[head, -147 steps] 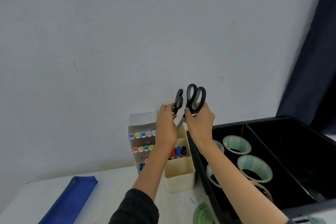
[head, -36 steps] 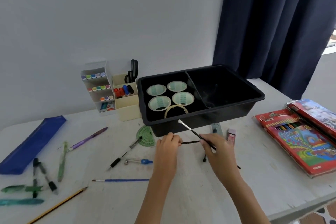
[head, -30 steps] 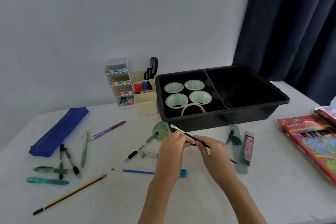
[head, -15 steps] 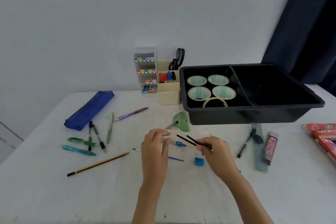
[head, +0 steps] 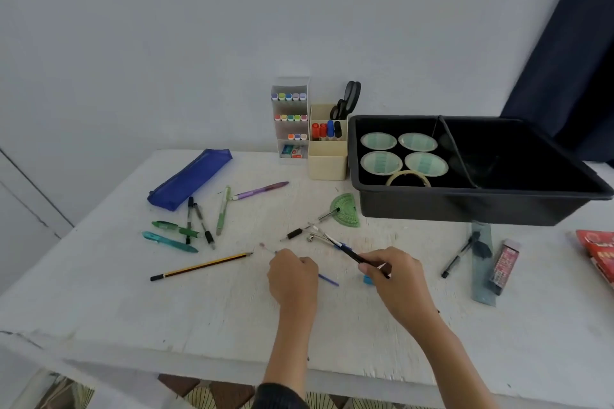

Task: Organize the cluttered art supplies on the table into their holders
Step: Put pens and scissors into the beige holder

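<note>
Pinching two thin black brushes together, the right hand keeps them bundled and angled up off the table, bristle ends pointing toward the protractor, probably so that more can be added before one trip to a holder. The left hand is down on the table with its fingers curled around a blue brush whose tip pokes out to the left; whether it is fully gripped cannot be told. A small blue sharpener lies just under the right hand. Farther out, pens and a striped pencil lie loose near the blue pouch. At the back, the cream holder already has markers and scissors, beside the black bin with tape rolls.
</note>
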Demonstrator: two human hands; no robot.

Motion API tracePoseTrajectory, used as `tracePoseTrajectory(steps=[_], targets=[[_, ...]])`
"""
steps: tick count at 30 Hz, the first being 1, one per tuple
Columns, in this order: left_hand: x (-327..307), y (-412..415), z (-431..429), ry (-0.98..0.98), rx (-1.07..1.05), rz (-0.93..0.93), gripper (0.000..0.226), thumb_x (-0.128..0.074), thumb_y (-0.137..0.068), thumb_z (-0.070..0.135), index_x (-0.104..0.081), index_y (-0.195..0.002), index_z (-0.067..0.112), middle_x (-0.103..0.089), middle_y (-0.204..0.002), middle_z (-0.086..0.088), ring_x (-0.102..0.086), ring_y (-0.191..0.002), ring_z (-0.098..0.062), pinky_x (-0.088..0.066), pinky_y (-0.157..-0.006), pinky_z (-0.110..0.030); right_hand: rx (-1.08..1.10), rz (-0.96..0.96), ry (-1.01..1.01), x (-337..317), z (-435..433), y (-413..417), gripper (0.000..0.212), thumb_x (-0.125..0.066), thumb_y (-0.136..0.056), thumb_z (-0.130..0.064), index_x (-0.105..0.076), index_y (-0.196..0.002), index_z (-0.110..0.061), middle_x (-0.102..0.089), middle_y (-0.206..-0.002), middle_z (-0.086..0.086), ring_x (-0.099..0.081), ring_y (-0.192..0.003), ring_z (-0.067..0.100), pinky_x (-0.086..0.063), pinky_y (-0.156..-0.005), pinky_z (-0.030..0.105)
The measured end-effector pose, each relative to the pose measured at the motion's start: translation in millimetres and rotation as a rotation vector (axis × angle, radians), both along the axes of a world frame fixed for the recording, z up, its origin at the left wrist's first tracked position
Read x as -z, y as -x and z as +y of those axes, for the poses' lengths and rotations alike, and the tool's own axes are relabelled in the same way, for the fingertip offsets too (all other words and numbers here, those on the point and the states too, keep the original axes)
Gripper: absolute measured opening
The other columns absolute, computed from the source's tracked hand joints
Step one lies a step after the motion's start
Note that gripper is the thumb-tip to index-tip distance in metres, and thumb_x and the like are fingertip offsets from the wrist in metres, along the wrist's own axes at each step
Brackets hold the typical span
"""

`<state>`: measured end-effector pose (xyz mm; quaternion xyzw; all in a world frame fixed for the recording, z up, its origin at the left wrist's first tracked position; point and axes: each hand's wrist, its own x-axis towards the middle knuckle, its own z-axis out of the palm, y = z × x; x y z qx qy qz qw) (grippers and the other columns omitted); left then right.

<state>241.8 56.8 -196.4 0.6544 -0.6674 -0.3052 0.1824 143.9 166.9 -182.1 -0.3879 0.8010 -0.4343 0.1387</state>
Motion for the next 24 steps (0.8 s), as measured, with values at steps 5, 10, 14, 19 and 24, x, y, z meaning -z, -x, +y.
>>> tracePoseTrajectory(steps=[5, 10, 14, 19, 24], targets=[[2.2, -1.0, -0.5, -0.017, -0.085, 0.138, 0.005, -0.056, -0.085, 0.005, -0.054, -0.085, 0.0, -0.063, -0.09, -0.015, -0.064, -0.079, -0.027, -0.038, -0.05, -0.026, -0.021, -0.008, -0.002, -2.9, 3.6, -5.5, 0.013, -0.064, -0.087, -0.011, -0.072, -0.094, -0.018, -0.06, -0.081, -0.011, -0.051, -0.07, 0.0, -0.039, -0.063, 0.003], [6.3, -18.3, 5.6, 0.047, -0.148, 0.218, 0.023, -0.066, -0.083, 0.013, -0.049, -0.07, 0.006, -0.062, -0.078, -0.011, -0.054, -0.062, -0.02, -0.036, -0.047, -0.024, 0.024, -0.273, 0.067, 3.0, 3.1, -16.1, 0.011, -0.059, -0.089, -0.008, -0.067, -0.095, -0.014, -0.064, -0.076, 0.003, -0.061, -0.067, 0.017, -0.054, -0.063, 0.025], [4.0, -32.4, 12.9, 0.023, -0.156, 0.504, 0.014, -0.07, -0.08, 0.012, -0.066, -0.081, -0.001, -0.066, -0.07, -0.008, -0.057, -0.055, -0.014, -0.044, -0.051, -0.02, 0.005, -0.45, 0.146, 4.0, -1.2, -27.5, 0.01, -0.052, -0.093, -0.006, -0.059, -0.097, -0.013, -0.069, -0.078, 0.006, -0.066, -0.065, 0.018, -0.054, -0.058, 0.02], [0.1, -38.5, 26.5, -0.14, -0.06, 0.82, 0.012, -0.066, -0.084, 0.009, -0.065, -0.096, 0.006, -0.069, -0.071, -0.009, -0.067, -0.065, -0.017, -0.058, -0.071, -0.031, -0.066, -0.653, 0.179, 1.1, -8.6, -44.9, 0.01, -0.055, -0.092, -0.005, -0.064, -0.096, -0.009, -0.074, -0.078, 0.006, -0.071, -0.07, 0.02, -0.057, -0.063, 0.022], [-9.2, -45.8, 35.6, -0.146, -0.01, 0.897, 0.01, -0.062, -0.088, 0.011, -0.071, -0.087, 0.015, -0.072, -0.077, -0.006, -0.069, -0.072, -0.015, -0.054, -0.064, -0.02, -0.118, -0.713, 0.18, -2.0, -17.2, -60.2, 0.014, -0.055, -0.092, -0.005, -0.069, -0.095, -0.007, -0.074, -0.079, 0.007, -0.072, -0.073, 0.023, -0.058, -0.074, 0.034]])
